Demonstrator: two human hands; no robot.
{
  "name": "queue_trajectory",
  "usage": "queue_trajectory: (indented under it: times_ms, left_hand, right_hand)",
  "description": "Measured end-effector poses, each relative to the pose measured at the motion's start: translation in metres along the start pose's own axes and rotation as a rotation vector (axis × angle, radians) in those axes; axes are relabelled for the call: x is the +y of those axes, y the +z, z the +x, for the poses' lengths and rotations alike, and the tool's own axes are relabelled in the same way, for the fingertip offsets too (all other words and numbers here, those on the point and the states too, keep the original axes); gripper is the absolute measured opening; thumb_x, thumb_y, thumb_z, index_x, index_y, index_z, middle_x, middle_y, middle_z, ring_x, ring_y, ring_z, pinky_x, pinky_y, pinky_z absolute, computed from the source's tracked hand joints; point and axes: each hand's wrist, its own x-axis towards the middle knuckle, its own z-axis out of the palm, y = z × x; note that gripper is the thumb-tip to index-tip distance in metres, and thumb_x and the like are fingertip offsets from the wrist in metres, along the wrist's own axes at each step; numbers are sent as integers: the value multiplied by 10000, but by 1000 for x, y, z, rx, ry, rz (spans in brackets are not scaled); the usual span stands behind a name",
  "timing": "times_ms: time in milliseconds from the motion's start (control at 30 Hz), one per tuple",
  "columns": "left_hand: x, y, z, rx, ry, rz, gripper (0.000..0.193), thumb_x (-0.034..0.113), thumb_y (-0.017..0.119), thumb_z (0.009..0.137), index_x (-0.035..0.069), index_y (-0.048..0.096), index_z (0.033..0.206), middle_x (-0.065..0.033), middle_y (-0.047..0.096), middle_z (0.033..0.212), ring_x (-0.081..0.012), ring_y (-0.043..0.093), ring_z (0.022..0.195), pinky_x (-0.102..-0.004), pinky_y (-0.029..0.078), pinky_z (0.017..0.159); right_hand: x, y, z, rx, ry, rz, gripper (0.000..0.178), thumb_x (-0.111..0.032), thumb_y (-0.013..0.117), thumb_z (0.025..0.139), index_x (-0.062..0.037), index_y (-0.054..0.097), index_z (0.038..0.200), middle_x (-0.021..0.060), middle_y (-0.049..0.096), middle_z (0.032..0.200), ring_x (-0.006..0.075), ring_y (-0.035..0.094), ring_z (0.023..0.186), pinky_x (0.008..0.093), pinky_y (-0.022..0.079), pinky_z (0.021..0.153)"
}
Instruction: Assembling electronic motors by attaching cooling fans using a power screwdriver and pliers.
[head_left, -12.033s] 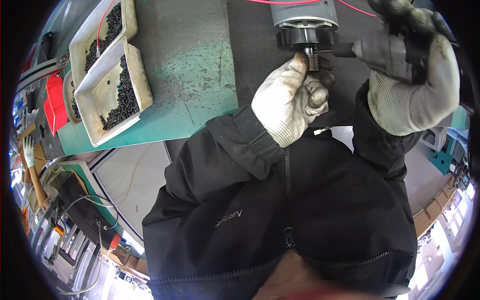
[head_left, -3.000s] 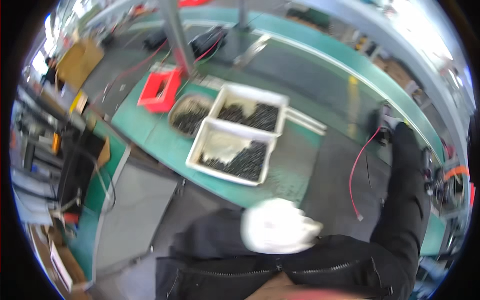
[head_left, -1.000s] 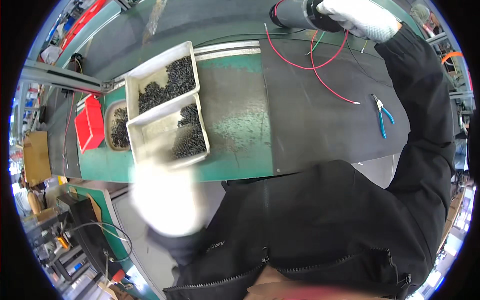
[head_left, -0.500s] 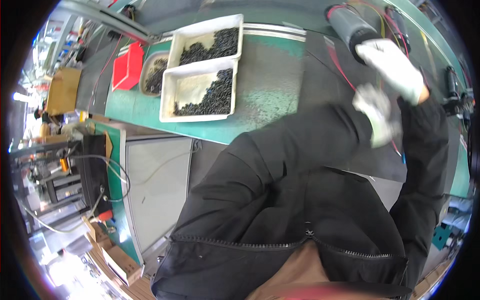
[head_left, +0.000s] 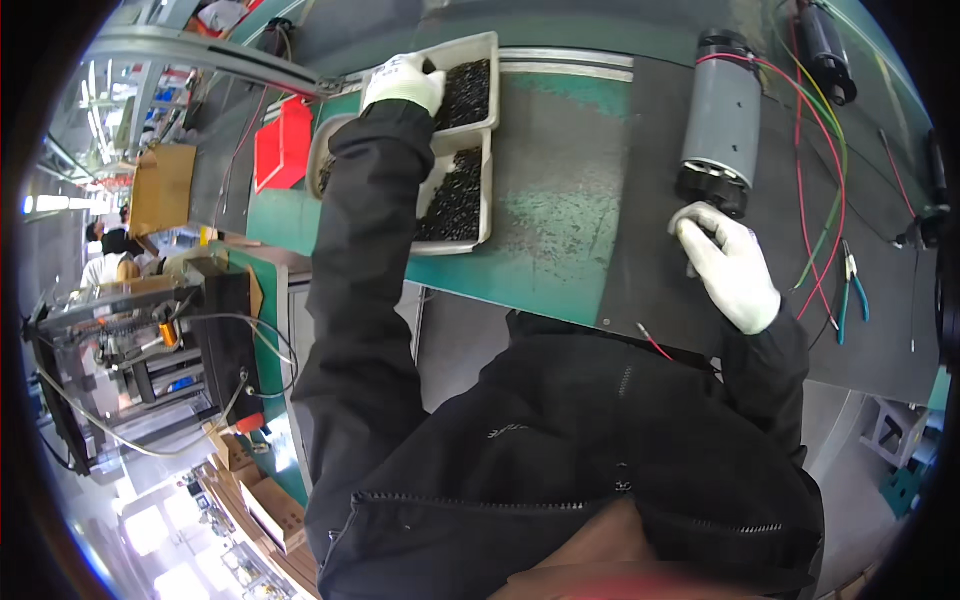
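My left hand (head_left: 405, 85), in a white glove, reaches into the far white bin (head_left: 495, 80), which holds small black parts. Its fingertips point down and are mostly hidden, so I cannot tell whether it grips anything. On the right, my gloved right hand (head_left: 732, 268) has its fingers curled together just below the black end of a grey motor-like cylinder (head_left: 722, 120). What those fingers hold, if anything, is hidden. The cylinder lies lengthwise away from me, with red, yellow and green wires (head_left: 835, 150) running from its far end.
A nearer white bin (head_left: 486, 215) holds more black parts, partly behind my left sleeve. A red container (head_left: 283, 148) stands left of the bins. Blue-handled pliers (head_left: 851, 295) lie right of my right hand. Another dark cylinder (head_left: 826, 52) is at the far right. A metal rail (head_left: 565, 64) crosses the table.
My left hand has swung from beside my right hand to the far bin. My right hand has come lower, toward me. The grey cylinder now lies straighter, with its black end toward me.
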Motion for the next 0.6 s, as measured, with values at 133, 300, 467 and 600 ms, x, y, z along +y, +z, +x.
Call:
queue_trajectory:
  times_ms: [133,300,467,600]
  left_hand:
    - [6,29,26,-66,95,-30,386,345,631,762,69,709,1020,-216,682,980,-371,643,970,-420,496,878]
    - [-31,44,32,-102,119,-94,357,287,619,796,-7,693,983,-235,678,985,-362,642,979,-417,486,884]
    - [-39,54,29,-14,133,34,229,211,638,838,11,644,948,-188,678,912,-316,646,932,-393,485,853]
    - [-47,39,25,-249,-35,-491,114,129,584,899,16,575,905,-113,648,814,-184,637,688,-312,490,613]
  right_hand:
    - [-11,-56,-30,-14,-67,-100,353,-168,536,862,-29,599,1179,83,642,913,130,620,714,269,487,681]
    - [29,-149,-57,1527,-649,-78,352,-152,579,944,43,525,1231,135,613,1084,195,593,984,303,463,898]
    - [82,-265,-49,1309,-527,-273,706,-171,773,806,-9,389,1378,124,503,1270,206,482,1185,351,361,1043]
    - [149,-364,-35,517,-371,500,618,-166,697,836,-40,433,1380,63,564,1249,162,559,1076,314,439,948]
